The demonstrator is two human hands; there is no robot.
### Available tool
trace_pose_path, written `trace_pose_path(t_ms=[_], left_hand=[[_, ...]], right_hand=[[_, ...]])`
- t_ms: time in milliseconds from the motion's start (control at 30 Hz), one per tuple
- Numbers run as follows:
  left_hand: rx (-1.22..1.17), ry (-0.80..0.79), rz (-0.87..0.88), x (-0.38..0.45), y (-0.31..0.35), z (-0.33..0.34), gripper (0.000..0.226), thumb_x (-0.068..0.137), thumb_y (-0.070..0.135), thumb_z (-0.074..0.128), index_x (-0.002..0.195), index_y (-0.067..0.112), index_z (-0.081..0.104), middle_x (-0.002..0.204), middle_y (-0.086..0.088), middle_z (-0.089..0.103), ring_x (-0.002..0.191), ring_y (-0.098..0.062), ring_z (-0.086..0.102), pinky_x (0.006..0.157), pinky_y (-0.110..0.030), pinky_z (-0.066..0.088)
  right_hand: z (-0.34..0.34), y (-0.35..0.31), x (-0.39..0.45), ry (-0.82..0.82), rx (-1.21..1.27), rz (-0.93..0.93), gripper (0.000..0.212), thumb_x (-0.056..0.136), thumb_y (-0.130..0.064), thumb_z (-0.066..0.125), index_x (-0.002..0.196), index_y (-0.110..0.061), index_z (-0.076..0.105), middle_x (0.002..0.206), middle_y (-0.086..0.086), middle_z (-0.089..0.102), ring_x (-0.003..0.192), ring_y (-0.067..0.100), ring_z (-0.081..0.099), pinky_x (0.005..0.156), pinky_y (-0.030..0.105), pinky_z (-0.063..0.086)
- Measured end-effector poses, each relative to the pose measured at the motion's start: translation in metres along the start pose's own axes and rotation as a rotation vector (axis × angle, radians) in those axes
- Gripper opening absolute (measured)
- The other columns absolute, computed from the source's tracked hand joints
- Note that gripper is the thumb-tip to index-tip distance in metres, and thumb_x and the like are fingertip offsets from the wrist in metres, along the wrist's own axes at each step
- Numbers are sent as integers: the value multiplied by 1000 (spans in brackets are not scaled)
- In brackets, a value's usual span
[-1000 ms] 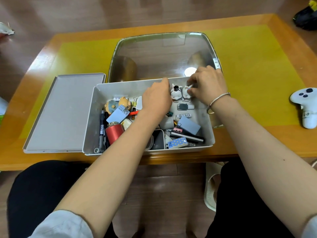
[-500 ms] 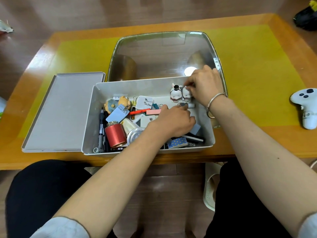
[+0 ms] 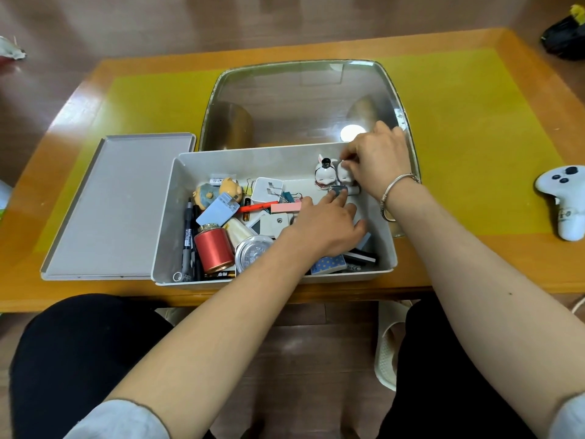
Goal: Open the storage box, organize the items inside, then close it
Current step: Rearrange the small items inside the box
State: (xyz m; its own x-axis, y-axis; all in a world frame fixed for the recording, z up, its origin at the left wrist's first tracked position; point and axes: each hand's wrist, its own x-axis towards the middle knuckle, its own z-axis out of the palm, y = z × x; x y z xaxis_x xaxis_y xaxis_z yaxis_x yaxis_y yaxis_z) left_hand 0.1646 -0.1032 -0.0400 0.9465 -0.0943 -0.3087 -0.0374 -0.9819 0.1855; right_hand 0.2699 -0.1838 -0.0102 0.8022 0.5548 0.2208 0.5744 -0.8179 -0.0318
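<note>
head view: an orange wooden table with a yellow mat is seen over a brown plank floor. a clear domed cover is set behind the open grey box, which is placed at the near table edge; its lid is laid flat just to the left. a white controller is laid at the right. inside the box, a red spool, pens and a battery with unreadable print are seen. the left hand is spread, fingers relaxed, over the clutter. a white figurine is pinched by the right hand, beside another figurine.
</note>
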Motion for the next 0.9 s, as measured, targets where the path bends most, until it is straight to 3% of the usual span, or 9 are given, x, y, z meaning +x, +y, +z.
trace_pose_path(t_ms=[300, 400, 533, 667, 900], left_hand=[[-36, 7, 15, -2, 0, -1, 52, 100, 43, 23, 143, 18, 37, 159, -8, 11, 146, -24, 10, 114, -52, 12], [-25, 126, 42, -5, -4, -5, 46, 100, 39, 27, 138, 19, 44, 152, -9, 30, 138, -27, 27, 110, -45, 22], [27, 175, -79, -8, -17, -11, 47, 99, 46, 25, 133, 24, 49, 130, -13, 49, 122, -32, 37, 98, -42, 29], [61, 64, -158, -7, -29, -13, 54, 96, 60, 21, 136, 33, 45, 137, -13, 45, 131, -33, 30, 104, -49, 22], [20, 31, -135, 1, -32, -9, 59, 94, 63, 21, 142, 32, 37, 152, -7, 30, 141, -29, 18, 107, -55, 14]], right_hand=[[0, 2, 1, 9, 23, 2, 14, 88, -30, 61, 95, -27, 73, 91, -1, 71, 104, 24, 47, 86, 38, 30], [-3, 6, 1, 38, 70, 16, 13, 84, -30, 66, 95, -27, 72, 94, -1, 71, 106, 25, 47, 88, 37, 30], [-6, 7, 0, 43, 60, 26, 15, 83, -33, 67, 95, -26, 73, 92, 2, 71, 107, 27, 48, 89, 38, 30], [-4, 4, -1, 8, 38, 21, 14, 86, -32, 65, 96, -27, 72, 94, 0, 70, 107, 27, 47, 90, 39, 30], [-2, 2, 0, 8, 40, 28, 13, 86, -30, 65, 95, -26, 73, 96, 1, 70, 107, 27, 46, 88, 39, 30]])
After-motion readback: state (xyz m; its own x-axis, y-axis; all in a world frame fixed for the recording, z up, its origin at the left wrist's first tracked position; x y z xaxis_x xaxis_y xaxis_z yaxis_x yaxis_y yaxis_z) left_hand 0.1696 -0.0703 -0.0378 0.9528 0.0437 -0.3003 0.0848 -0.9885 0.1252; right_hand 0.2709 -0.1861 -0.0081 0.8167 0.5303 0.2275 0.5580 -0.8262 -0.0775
